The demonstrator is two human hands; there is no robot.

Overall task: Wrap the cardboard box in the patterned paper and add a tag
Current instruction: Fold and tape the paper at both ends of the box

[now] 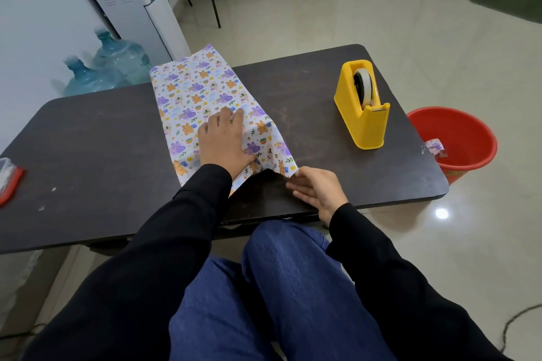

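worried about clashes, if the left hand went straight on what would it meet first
Only more patterned paper, it seems; the left hand points along it toward the far edge of the table, well left of the tape dispenser.

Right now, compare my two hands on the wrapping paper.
The left hand lies flat on the patterned paper, palm down, fingers spread; the right hand only meets its near corner with its thumb tip, and whether it pinches is unclear. The left hand sits on the sheet, the right hand beside it at the near edge of the table. Both have black sleeves.
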